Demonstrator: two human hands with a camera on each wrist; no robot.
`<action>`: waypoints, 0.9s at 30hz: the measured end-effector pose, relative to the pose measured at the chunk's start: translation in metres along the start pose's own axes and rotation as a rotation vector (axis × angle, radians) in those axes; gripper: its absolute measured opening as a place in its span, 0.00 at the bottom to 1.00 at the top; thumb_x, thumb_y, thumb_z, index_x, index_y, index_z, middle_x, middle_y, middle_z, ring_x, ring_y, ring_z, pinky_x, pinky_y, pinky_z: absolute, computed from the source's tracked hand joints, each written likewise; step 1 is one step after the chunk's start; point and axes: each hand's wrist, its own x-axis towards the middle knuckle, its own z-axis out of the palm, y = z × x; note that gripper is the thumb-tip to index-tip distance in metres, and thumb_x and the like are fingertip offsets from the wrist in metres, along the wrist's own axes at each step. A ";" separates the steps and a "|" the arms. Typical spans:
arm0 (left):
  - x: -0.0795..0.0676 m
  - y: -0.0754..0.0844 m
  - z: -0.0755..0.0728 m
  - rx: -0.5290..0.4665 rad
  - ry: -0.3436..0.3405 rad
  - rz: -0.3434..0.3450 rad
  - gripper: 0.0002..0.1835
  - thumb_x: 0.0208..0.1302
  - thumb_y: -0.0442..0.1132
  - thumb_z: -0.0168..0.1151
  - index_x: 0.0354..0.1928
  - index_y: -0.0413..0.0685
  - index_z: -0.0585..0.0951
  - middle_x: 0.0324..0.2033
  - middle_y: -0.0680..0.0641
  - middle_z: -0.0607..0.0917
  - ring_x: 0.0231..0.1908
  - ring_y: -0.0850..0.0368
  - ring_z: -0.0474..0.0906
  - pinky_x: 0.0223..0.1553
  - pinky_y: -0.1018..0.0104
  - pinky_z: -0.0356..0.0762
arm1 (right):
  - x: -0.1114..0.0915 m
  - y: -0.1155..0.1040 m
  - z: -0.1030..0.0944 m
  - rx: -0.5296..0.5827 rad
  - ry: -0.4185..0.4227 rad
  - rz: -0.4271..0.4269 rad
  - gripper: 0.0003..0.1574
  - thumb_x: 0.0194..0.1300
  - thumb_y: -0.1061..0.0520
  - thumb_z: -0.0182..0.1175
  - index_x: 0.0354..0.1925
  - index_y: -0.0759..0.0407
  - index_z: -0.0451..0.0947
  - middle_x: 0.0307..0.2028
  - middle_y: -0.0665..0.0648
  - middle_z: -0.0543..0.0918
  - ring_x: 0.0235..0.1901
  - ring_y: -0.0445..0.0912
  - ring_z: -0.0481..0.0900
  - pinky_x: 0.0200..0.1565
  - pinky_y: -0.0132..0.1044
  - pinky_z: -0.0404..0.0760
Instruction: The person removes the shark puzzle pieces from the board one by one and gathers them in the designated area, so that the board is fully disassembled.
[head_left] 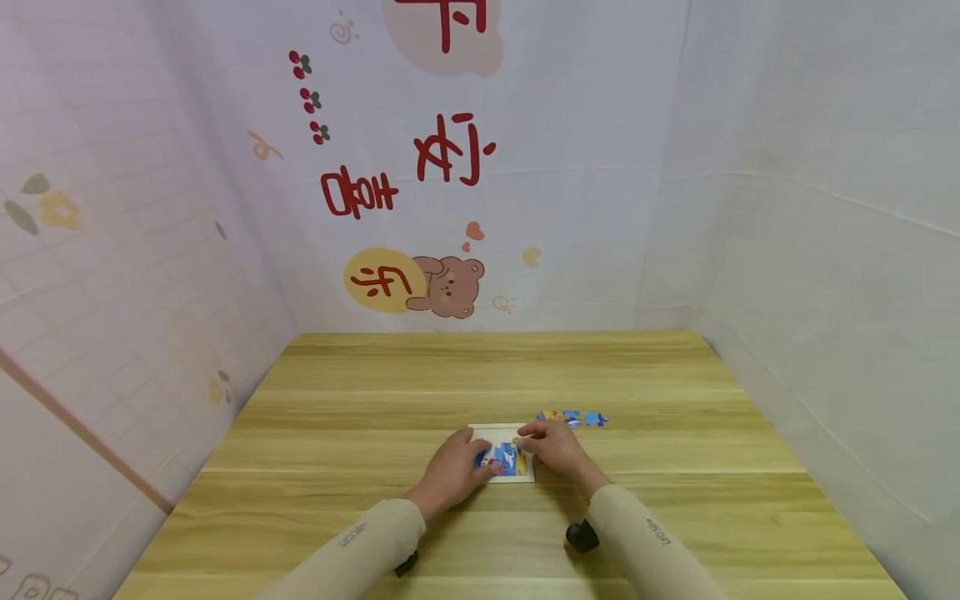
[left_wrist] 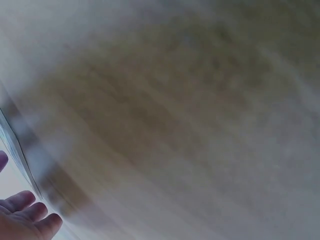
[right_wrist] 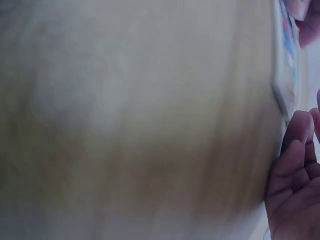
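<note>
A white-bordered jigsaw puzzle board [head_left: 512, 479] lies on the table, with a blue sea picture partly filled in. My left hand [head_left: 452, 468] rests along the board's left side, thumb and fingertips reaching over the picture. In the left wrist view its fingers [left_wrist: 36, 212] extend beside the white edge. Over the board's upper right, my right hand [head_left: 558, 448] pinches a small puzzle piece [head_left: 517, 441], mostly covered by the fingertips. The right wrist view shows bent fingers [right_wrist: 297, 130] close to the board's corner.
Several loose puzzle pieces [head_left: 595, 418] lie on the wooden table [head_left: 360, 417] just beyond my right hand. A printed cloth wall [head_left: 570, 192] rises behind the table, with more cloth on both sides. Dark wrist devices [head_left: 582, 536] hang under the sleeves.
</note>
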 end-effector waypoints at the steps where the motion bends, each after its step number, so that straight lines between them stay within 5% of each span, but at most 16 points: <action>1: 0.000 0.001 0.000 0.003 0.005 0.007 0.20 0.65 0.45 0.67 0.54 0.39 0.83 0.58 0.31 0.77 0.62 0.35 0.70 0.62 0.44 0.68 | 0.000 0.000 0.002 -0.025 0.005 -0.005 0.12 0.64 0.61 0.65 0.46 0.64 0.85 0.37 0.53 0.85 0.31 0.45 0.77 0.33 0.37 0.77; 16: -0.002 0.001 -0.001 0.014 -0.003 0.028 0.19 0.65 0.46 0.67 0.52 0.40 0.85 0.58 0.30 0.77 0.62 0.35 0.70 0.61 0.44 0.69 | 0.002 -0.001 0.005 -0.234 0.008 -0.010 0.14 0.61 0.58 0.68 0.46 0.56 0.87 0.42 0.52 0.83 0.39 0.45 0.77 0.46 0.47 0.77; 27: 0.000 0.000 -0.002 0.021 -0.032 0.017 0.19 0.66 0.46 0.66 0.53 0.41 0.85 0.59 0.31 0.77 0.63 0.36 0.69 0.62 0.45 0.68 | 0.003 -0.002 0.004 -0.142 -0.024 0.030 0.16 0.60 0.62 0.69 0.48 0.58 0.86 0.37 0.52 0.82 0.36 0.46 0.74 0.41 0.41 0.75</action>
